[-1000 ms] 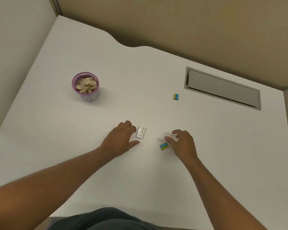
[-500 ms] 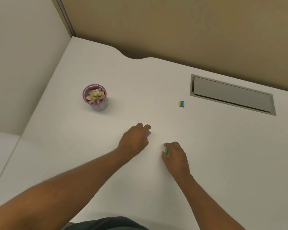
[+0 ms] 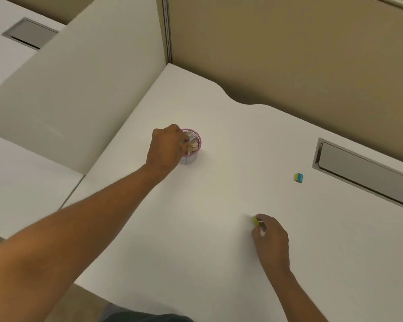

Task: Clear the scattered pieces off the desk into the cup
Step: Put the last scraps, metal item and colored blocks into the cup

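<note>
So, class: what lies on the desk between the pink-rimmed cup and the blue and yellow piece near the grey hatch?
Nothing: the head view shows bare white desk between cup and piece.

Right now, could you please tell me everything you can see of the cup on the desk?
The cup is a small round container with a pink-purple rim and a pale, patterned-looking wall; its material is unclear. It stands upright on the white desk, towards the far left corner. It already holds a heap of light tan pieces. The left hand hovers over its near-left side, hiding part of the rim, and holds a small grey piece just above the opening. Whether the hand touches the rim cannot be told.
</note>
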